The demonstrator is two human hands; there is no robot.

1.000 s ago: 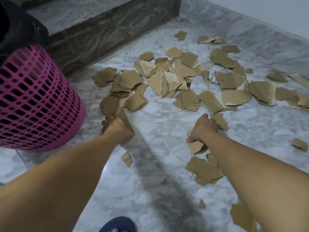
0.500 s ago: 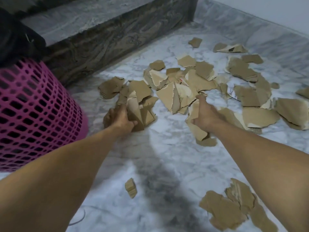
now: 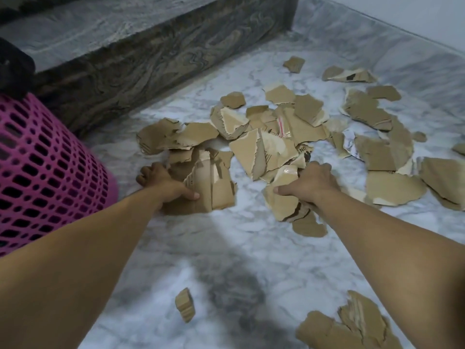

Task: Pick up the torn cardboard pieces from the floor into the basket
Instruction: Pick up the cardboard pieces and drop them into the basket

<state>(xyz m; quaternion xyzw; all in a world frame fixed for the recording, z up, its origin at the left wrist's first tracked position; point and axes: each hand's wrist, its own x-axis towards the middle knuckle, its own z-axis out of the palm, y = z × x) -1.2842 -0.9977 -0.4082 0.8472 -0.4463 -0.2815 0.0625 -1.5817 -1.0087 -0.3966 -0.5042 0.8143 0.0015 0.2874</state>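
Note:
Several torn brown cardboard pieces (image 3: 297, 127) lie scattered over the white marble floor (image 3: 226, 253). My left hand (image 3: 161, 182) grips a bunch of cardboard pieces (image 3: 211, 187) on the floor, thumb pressed on top. My right hand (image 3: 309, 182) grips another bunch of pieces (image 3: 284, 205) a little to the right. The pink plastic basket (image 3: 42, 172) with a lattice wall stands at the left edge, just left of my left hand; its opening is out of view.
A dark marble step (image 3: 151, 51) runs along the back left. A small cardboard scrap (image 3: 185, 304) lies near the bottom centre and a cluster of pieces (image 3: 347, 326) at the bottom right. A white wall (image 3: 402, 11) borders the far right.
Both hands moved forward from the near pieces into the main pile, each gathering more cardboard. The camera moved closer to the pile.

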